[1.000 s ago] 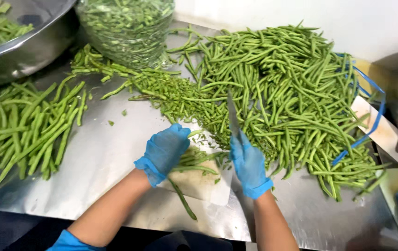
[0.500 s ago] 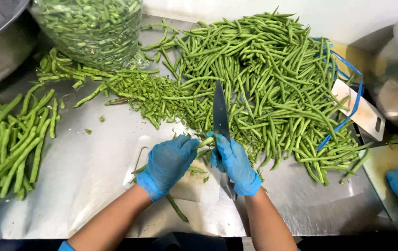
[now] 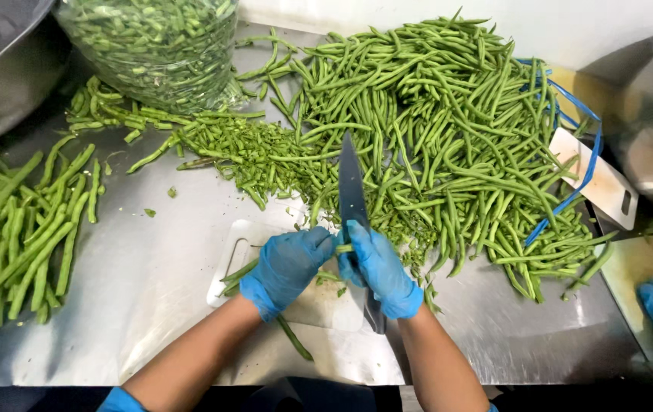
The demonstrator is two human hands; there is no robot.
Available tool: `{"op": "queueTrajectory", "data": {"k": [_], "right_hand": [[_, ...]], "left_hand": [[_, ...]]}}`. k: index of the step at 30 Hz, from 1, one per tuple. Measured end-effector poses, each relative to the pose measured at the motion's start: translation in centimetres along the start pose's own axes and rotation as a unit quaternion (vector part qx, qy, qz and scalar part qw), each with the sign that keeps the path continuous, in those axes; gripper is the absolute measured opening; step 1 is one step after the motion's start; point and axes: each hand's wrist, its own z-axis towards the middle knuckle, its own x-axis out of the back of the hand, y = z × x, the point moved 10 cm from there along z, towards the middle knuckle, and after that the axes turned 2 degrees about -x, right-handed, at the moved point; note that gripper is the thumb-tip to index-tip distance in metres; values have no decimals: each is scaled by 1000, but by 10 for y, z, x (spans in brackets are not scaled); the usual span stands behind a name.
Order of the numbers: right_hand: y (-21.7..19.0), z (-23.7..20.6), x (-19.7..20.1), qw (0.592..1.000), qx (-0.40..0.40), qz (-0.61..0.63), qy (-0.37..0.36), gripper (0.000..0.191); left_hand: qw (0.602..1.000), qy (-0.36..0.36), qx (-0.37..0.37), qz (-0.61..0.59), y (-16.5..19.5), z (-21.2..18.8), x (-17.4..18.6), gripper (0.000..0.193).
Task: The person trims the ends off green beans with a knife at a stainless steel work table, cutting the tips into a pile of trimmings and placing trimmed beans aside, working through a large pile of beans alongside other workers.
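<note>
Both gloved | L hand (image 3: 287,267) clamps beans (image 3: 236,273) on board (image 3: 244,246) | R hand (image 3: 380,267) fisted on knife (image 3: 351,187)

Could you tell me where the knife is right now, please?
In the head view the knife is at centre, held in the right hand, blade pointing away toward the big bean pile, above the white cutting board.

head view | looks steeply down; close over hands (image 3: 334,267)
</note>
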Motion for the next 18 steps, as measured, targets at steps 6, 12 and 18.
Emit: {"op": "queueTrajectory", "data": {"k": [6,12,18], "right_hand": [[5,12,24,998,19,55,17,49],[-7,17,147,956,85,23,280,44],[-29,-9,184,905,158,-53,392,45]], "left_hand": [[967,91,129,-198,-34,-7,14,14],[905,156,199,-341,-65,-13,38,12],[936,188,198,-222,-81,-6,57,17]]}}
